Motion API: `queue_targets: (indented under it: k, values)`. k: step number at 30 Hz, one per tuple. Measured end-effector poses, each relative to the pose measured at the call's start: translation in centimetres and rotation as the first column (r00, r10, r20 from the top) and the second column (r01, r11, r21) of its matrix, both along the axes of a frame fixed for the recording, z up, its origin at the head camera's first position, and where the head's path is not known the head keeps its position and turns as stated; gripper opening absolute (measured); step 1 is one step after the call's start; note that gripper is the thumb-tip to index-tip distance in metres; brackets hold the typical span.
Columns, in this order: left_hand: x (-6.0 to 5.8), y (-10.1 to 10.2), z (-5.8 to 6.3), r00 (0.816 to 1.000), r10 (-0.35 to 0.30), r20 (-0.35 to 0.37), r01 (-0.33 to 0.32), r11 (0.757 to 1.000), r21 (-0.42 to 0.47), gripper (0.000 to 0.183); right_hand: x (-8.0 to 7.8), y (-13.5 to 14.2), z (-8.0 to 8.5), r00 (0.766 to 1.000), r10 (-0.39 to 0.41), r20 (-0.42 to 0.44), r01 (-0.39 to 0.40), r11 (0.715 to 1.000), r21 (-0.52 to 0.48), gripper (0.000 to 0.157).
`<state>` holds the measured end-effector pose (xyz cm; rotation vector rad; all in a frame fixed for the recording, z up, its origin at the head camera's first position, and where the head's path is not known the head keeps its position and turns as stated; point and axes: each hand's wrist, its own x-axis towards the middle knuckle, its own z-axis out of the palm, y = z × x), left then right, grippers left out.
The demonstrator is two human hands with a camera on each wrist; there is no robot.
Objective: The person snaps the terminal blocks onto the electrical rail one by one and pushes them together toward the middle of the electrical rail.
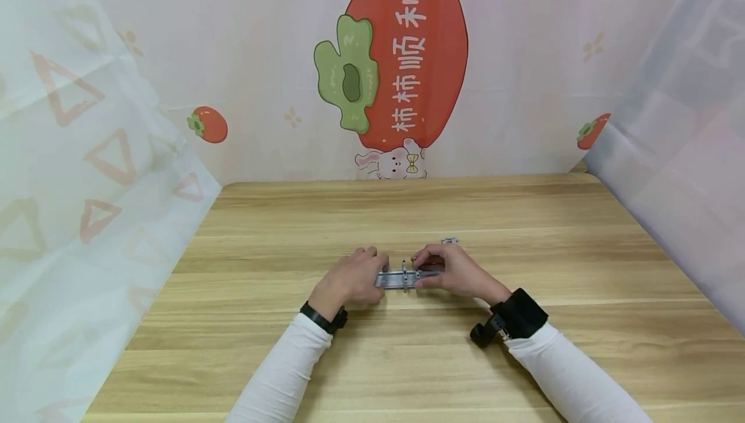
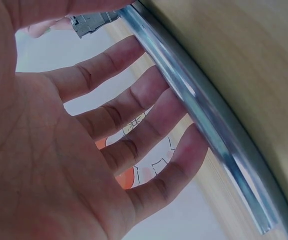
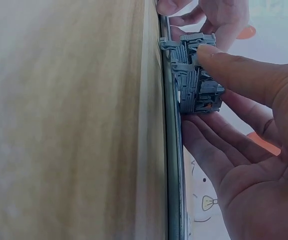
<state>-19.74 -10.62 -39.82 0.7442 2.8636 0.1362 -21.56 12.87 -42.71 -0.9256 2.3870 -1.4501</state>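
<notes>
A silvery metal DIN rail [image 1: 391, 279] lies crosswise on the table, its length showing in the left wrist view. My left hand [image 1: 354, 275] grips its left part, with the fingertips [image 2: 154, 80] along one edge and the thumb across at the top. Grey terminal blocks [image 3: 191, 80] stand upright on the rail, side by side. My right hand [image 1: 456, 272] pinches the terminal block nearest it between thumb and fingers. Another grey block [image 1: 405, 277] sits just left of that one. The right hand covers the rail's right part in the head view.
A small grey piece [image 1: 450, 240] lies on the wooden table [image 1: 279, 216] just beyond my right hand. Behind the table hangs a white cloth [image 1: 500, 119] printed with persimmons, and further cloths hang at both sides. Each wrist wears a black strap.
</notes>
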Motion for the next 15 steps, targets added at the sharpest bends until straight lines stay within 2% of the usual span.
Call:
queue_targets:
  k: [15]
  values:
    - [0.1, 0.06, -0.05, 1.0, -0.006, -0.009, 0.006, 1.0, 0.007, 0.037, 0.2, 0.13, -0.22, 0.999, 0.003, -0.053, -0.001, 1.0, 0.024, 0.028]
